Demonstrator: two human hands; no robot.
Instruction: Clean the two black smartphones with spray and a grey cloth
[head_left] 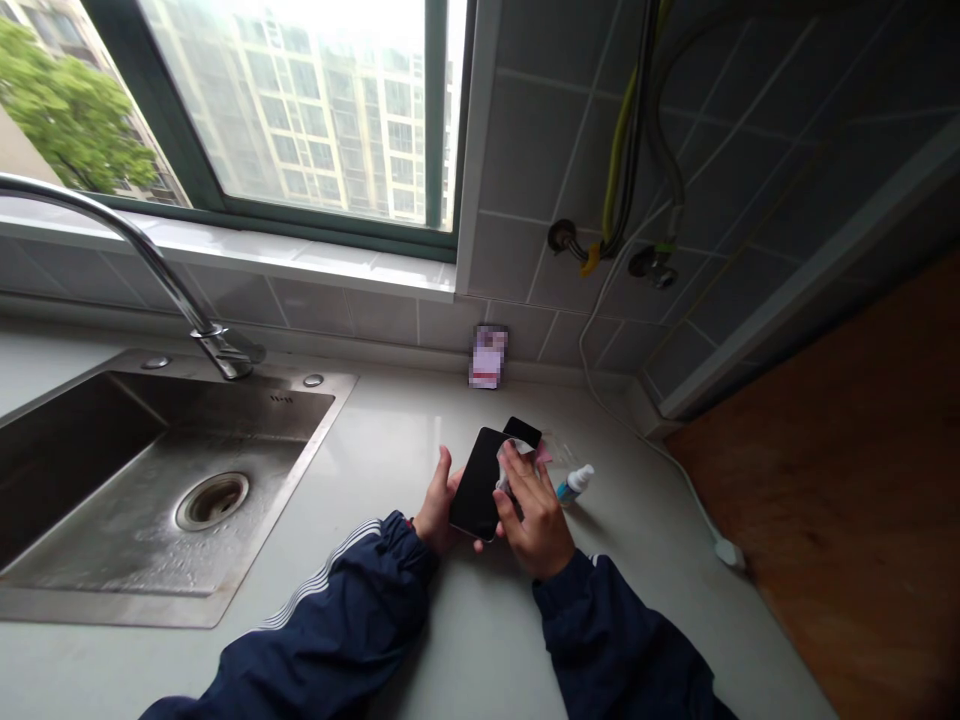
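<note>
Now, your left hand (439,503) cradles a flat black glass smartphone (472,485); your right hand (534,522) pinches a crumpled white cloth (512,462) against it.

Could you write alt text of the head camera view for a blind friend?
Two hands work over a pale countertop: the left hand holds a black smartphone while the right hand presses a white wipe on it. A small white-capped bottle sits nearby, and a steel sink lies to the left, below a window.
</note>
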